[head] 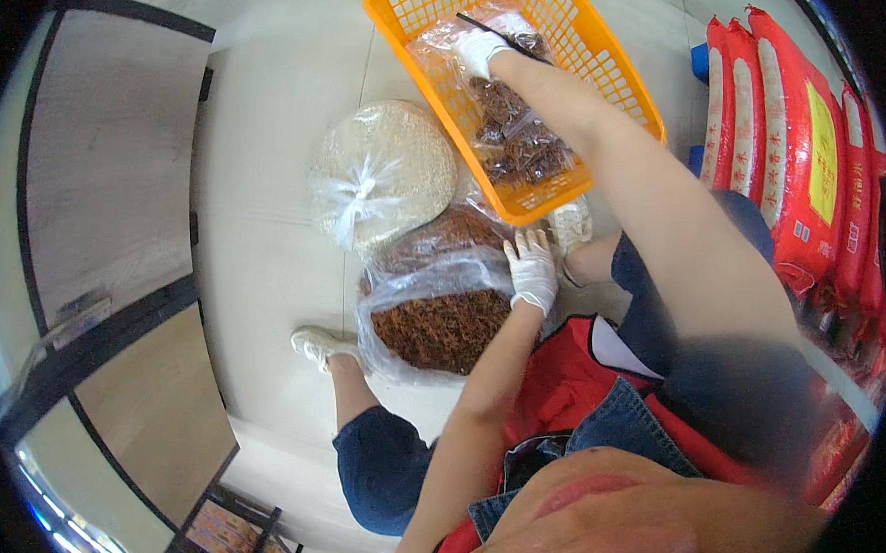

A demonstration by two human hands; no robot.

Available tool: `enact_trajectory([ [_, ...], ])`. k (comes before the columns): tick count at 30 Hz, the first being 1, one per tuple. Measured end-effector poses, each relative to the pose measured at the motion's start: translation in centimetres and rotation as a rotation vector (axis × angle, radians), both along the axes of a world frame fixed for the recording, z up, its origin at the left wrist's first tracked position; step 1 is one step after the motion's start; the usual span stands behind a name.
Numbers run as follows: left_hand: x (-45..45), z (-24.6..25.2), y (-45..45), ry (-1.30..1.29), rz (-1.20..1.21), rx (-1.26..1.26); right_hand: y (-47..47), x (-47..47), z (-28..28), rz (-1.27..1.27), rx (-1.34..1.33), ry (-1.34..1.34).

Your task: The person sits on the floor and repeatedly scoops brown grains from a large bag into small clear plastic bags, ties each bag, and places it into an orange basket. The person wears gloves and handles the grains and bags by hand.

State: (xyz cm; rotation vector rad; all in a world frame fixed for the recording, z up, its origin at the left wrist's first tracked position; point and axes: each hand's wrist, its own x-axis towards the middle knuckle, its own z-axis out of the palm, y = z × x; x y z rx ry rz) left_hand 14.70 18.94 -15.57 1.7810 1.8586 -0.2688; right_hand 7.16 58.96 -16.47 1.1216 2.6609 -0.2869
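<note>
My left hand (533,272), in a white glove, lies with its fingers extended at the right edge of a large clear plastic bag (399,301). The bag's mouth is open on loose dried reddish-brown material (446,329). My right hand (480,51), also gloved, reaches into an orange plastic basket (552,207) among clear plastic packaging (434,44). Its fingertips are unclear, so I cannot tell whether it grips anything. A thin black strip (502,37) runs beside it. Several clear bags of dark dried material (518,133) lie in the basket under my right forearm.
A knotted clear bag of pale grains (385,174) sits on the tiled floor (272,173) left of the basket. Red printed sacks (797,160) are stacked at the right. Grey panels with black frames (121,158) stand at the left, and boxes (223,532) at lower left.
</note>
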Motion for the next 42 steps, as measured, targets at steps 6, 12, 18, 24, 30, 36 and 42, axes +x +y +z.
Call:
enact_trajectory([
  [6,-0.5,3.7,1.3,-0.232,0.076,0.057,0.4,-2.8,-2.5,0.058,0.072,-0.152],
  [12,-4.7,6.7,2.5,-0.725,0.384,0.443,2.4,-0.9,-9.6,-0.003,0.087,-0.038],
  [18,-7.4,9.1,4.2,-0.661,0.518,0.533,0.8,0.2,-9.1,-0.266,-0.007,0.495],
  [24,-7.7,10.2,3.9,-0.763,0.691,0.477,4.1,3.5,-8.8,-0.744,-0.964,1.291],
  [30,-10.4,11.2,6.7,-1.016,0.918,0.555,5.2,6.6,-0.9,-0.204,-1.390,0.951],
  [36,-13.7,15.0,16.2,-1.478,1.042,0.702,0.7,1.2,13.4,0.368,-1.488,0.629],
  [42,-16.3,12.0,18.6,-1.547,1.257,0.803,2.6,-0.9,6.9,-0.021,-1.036,0.715],
])
